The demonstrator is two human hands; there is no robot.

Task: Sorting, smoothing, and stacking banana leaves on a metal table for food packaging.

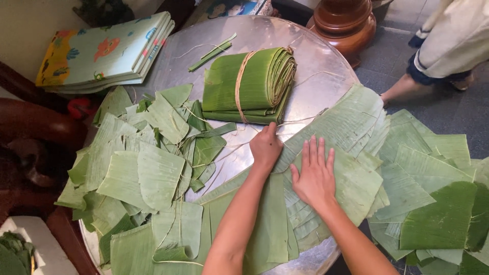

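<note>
Covering most of the round metal table [316, 71], cut banana leaf pieces [147, 168] lay heaped at nine o'clock, a flatter leaf stack [356, 168] at four o'clock. A tied leaf bundle [249, 84] sat at twelve. The right hand [315, 175] pressed flat, fingers spread, on the stack; the left hand [265, 146] curled loosely on its edge, holding nothing that showed.
</note>
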